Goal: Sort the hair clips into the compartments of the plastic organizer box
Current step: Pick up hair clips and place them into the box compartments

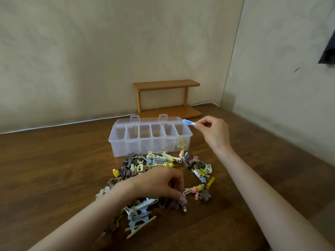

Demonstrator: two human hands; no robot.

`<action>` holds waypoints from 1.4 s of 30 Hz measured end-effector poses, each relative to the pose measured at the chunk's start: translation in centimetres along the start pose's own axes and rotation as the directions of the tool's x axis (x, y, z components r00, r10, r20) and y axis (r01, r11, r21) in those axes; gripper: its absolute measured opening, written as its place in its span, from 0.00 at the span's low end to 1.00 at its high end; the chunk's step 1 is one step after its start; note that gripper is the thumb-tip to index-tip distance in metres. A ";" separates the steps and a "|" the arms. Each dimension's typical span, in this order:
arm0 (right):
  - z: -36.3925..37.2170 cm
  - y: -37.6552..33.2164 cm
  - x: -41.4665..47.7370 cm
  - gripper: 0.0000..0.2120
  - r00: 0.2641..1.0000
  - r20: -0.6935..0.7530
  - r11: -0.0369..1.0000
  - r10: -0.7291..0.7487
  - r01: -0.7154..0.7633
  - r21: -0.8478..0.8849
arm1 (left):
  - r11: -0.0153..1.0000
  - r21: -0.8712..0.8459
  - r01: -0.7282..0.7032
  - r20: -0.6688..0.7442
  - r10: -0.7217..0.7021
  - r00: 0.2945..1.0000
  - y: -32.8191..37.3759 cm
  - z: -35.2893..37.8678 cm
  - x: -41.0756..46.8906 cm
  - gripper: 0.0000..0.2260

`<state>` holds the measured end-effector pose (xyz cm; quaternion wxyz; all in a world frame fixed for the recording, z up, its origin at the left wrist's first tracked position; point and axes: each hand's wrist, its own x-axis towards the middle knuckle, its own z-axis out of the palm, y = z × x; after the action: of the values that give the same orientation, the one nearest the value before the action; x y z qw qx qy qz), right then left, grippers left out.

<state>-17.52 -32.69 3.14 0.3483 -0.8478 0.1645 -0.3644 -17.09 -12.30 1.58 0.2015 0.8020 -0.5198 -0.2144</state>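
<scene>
A loose heap of plastic and metal hair clips (155, 171) in brown, cream, pale blue, yellow and pink spreads over the dark brown wooden table (54, 169). Long cream and blue ones lie at its near edge, and a brown flower-shaped clip (205, 195) lies at its right. The left forearm (81, 220) crosses the near part of the heap and hides some of it. The left hand (159, 183) is down in the heap, fingers curled, its thumb and fingertips pinching a small greyish clip (184, 208).

Just beyond the heap stands the clear plastic organizer box (119, 147), six compartments in a row, its lid folded back behind. A yellow star-shaped clip (181, 144) lies in the rightmost compartment.

The right hand (213, 131) is raised beside the box's right end. Its thumb and forefinger pinch a small light blue clip (187, 122) over the box's far right corner.

Behind, against the pale wall (90, 60), stands a two-tier orange-brown wooden shelf (166, 84).
</scene>
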 end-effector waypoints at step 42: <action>-3.4 3.2 -5.1 0.13 0.826 0.560 0.992 0.067 0.007 -0.130 | 0.919 0.393 0.032 -0.315 0.102 0.943 -1.5 0.7 0.7 0.10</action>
<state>-23.59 -33.78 -0.01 0.3328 -0.9351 0.0906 -0.0817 -16.10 -12.43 0.13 0.1243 0.8409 -0.5255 0.0351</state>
